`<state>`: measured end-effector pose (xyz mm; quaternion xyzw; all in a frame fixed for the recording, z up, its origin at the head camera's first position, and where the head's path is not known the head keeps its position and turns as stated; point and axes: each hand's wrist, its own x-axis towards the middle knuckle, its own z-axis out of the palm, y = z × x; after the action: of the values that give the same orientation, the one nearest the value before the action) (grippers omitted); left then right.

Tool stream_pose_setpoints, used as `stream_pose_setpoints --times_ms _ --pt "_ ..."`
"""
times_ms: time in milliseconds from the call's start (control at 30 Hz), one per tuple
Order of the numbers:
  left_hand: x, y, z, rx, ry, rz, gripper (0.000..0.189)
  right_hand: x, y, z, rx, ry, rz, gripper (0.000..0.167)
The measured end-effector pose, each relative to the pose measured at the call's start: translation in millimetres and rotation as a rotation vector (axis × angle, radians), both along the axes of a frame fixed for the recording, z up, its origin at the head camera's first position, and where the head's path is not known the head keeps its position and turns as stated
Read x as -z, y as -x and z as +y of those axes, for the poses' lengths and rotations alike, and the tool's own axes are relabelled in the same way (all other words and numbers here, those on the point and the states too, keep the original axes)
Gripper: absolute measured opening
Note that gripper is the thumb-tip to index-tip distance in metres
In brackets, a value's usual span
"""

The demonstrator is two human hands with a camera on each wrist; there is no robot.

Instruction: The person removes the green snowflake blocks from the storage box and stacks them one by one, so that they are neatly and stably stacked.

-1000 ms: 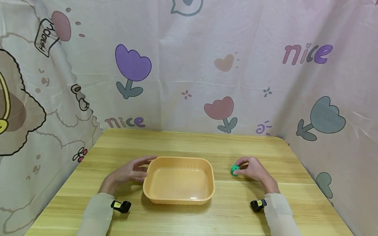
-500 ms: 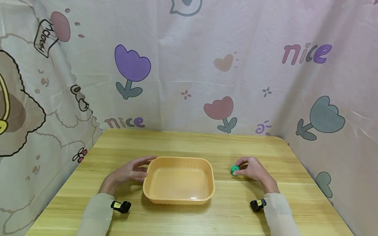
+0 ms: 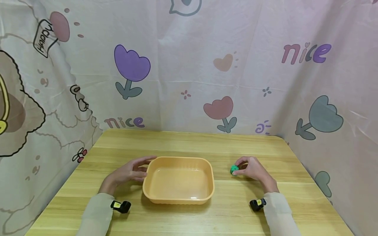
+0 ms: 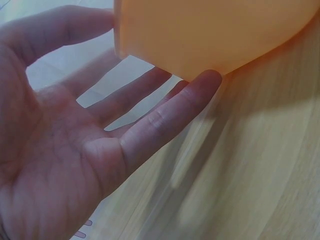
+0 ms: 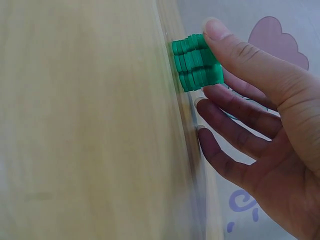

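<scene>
A light orange plastic basin (image 3: 178,180) stands on the wooden table, its inside bare. My left hand (image 3: 130,172) lies at the basin's left side, fingers spread and fairly straight. In the left wrist view, the thumb meets the rim edge while a fingertip (image 4: 207,82) touches the outer wall; some other fingertips are hidden behind the basin. To the right of the basin, my right hand (image 3: 252,168) pinches a small green ribbed block (image 5: 196,62) between thumb and fingers. Whether the block rests on the table, I cannot tell. Its ridges run in rows in the right wrist view.
The wooden table (image 3: 189,144) ends at the back against a printed cloth (image 3: 183,65), which also hangs along both sides. Each sleeve cuff carries a small black camera, one at the left wrist (image 3: 121,206) and one at the right wrist (image 3: 257,205).
</scene>
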<state>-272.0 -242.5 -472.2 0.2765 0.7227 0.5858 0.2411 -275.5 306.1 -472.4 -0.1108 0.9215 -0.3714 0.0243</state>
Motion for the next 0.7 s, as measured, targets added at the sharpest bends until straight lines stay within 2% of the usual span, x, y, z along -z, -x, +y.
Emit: stream_pose_setpoints --times_ms 700 --pt "-0.1 -1.8 -1.2 -0.010 0.006 -0.011 0.074 2.9 1.7 2.2 -0.023 0.016 0.004 0.038"
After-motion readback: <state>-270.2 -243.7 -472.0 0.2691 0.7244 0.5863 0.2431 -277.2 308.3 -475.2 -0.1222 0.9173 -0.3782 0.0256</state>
